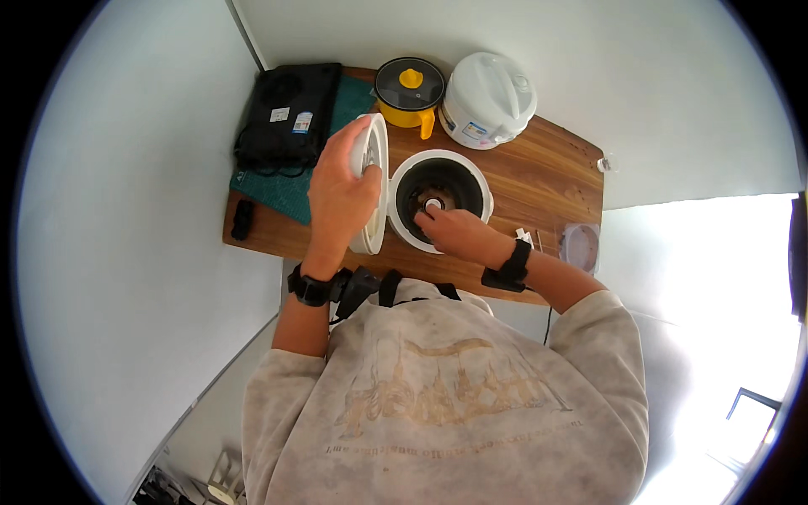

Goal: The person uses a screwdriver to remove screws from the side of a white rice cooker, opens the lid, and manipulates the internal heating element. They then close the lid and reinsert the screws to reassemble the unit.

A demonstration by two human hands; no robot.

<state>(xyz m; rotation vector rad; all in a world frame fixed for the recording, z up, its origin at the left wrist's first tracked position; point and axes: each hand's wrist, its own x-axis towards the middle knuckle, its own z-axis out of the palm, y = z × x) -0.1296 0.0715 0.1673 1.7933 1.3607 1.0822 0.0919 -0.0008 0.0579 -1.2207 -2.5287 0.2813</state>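
My left hand (pixel 343 189) grips the raised white lid (pixel 376 220) of an open rice cooker (pixel 465 164), holding it upright at the cooker's left. The cooker has a white rim and a dark interior. My right hand (pixel 450 231) reaches over the near right of the rim into it, fingers curled beside a small round white-topped piece (pixel 433 204) at the bottom centre. Whether the fingertips hold that piece or something else is hidden.
Behind stand a yellow pot (pixel 396 114) with a dark lid and a closed white rice cooker (pixel 486 97). A black appliance (pixel 282 126) lies on a green mat (pixel 278 194) at left. A clear container (pixel 579 248) sits on the wooden table (pixel 555 194) at right. White walls border the table.
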